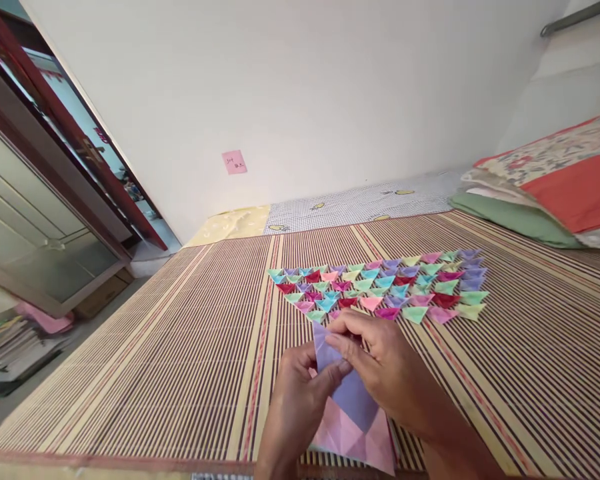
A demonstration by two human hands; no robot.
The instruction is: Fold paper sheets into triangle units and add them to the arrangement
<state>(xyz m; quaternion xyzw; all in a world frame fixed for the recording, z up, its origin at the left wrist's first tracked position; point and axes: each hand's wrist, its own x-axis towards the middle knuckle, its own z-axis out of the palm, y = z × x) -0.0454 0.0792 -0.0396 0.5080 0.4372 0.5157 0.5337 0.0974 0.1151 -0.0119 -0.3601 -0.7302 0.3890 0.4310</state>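
Note:
A creased lavender sheet of paper (pixel 353 397) is held up between both hands near the front of the bed. My left hand (pixel 303 393) grips its left side, thumb pressed on the face. At its upper edge, my right hand (pixel 380 353) pinches the paper between thumb and fingers. Beneath them lies a pink creased sheet (pixel 340 433), partly covered by the lavender one. Just beyond the hands, several rows of small folded paper pieces (pixel 365 285) in many colours spread across the striped mat (pixel 190 353).
A pillow (pixel 565 180) and folded green cloth (pixel 515 217) lie at the right. Checked fabric (pixel 330 210) runs along the white wall, which bears a pink note (pixel 235 162). A glass-panelled door (pixel 40 220) and a pile of books or papers (pixel 10 343) are at the left.

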